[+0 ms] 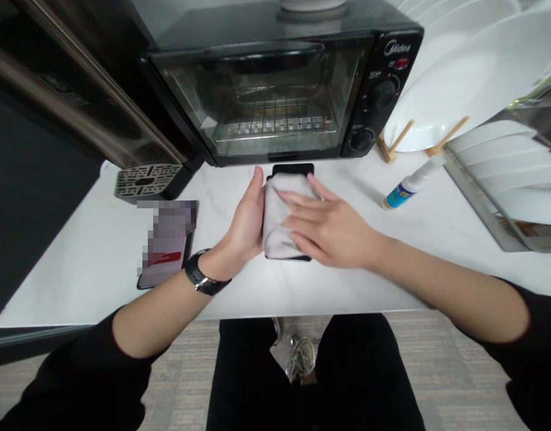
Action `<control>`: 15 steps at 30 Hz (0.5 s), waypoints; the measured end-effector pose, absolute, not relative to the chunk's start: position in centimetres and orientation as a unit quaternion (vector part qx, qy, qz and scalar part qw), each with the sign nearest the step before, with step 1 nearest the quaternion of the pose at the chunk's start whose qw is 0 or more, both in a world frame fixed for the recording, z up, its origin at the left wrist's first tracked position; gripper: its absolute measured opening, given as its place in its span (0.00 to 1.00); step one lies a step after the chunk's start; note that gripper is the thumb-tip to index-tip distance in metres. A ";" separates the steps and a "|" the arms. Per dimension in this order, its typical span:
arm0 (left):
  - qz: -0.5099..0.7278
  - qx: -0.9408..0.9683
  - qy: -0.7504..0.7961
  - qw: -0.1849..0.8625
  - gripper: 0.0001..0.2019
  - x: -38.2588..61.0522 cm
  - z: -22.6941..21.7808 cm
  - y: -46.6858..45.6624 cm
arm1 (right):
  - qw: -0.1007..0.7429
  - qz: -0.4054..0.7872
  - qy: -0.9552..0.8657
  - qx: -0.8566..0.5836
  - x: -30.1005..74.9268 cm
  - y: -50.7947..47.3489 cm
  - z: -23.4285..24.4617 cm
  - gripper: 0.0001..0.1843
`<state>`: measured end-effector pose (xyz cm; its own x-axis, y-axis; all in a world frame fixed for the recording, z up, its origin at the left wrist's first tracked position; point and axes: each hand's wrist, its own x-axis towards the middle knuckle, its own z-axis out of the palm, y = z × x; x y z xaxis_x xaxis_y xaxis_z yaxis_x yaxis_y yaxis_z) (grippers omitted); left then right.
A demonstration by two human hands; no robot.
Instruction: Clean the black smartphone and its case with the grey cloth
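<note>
A thin flat device with black edges (pixel 288 258) lies in front of the oven, mostly hidden under a light grey cloth (pixel 277 224). My left hand (pixel 248 221) holds the device along its left side, with the thumb pointing up and the other fingers out of sight. On top of the cloth, my right hand (pixel 326 230) presses it against the device, its fingers stretched and slightly blurred. A black piece (pixel 294 169) shows beyond the cloth's far edge. To the right stands a small white spray bottle with a blue label (pixel 398 194).
A black toaster oven (pixel 275 54) stands close behind my hands. Left are a phone (pixel 170 245) and a machine with a slotted drip tray (pixel 147 181). White plates (pixel 472 78) in a wooden rack and a metal dish rack (pixel 477 203) occupy the right. The white countertop (pixel 239 296) ends before my legs.
</note>
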<state>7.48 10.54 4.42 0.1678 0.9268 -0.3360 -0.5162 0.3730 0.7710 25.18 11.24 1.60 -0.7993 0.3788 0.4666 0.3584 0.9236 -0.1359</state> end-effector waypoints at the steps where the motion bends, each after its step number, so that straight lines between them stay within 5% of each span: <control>1: 0.497 0.252 0.417 0.718 0.29 7.3 4.5 10.7 | 0.235 0.031 -0.959 -0.157 25.0 11.0 1.5 0.17; 9: 0.478 0.279 0.364 0.749 0.28 7.8 3.8 10.3 | 0.279 0.030 -0.913 -0.295 26.7 13.5 1.8 0.22; 15: 0.500 0.254 0.398 0.726 0.28 7.4 3.9 10.6 | 0.221 0.057 -0.964 -0.134 25.5 11.8 1.2 0.18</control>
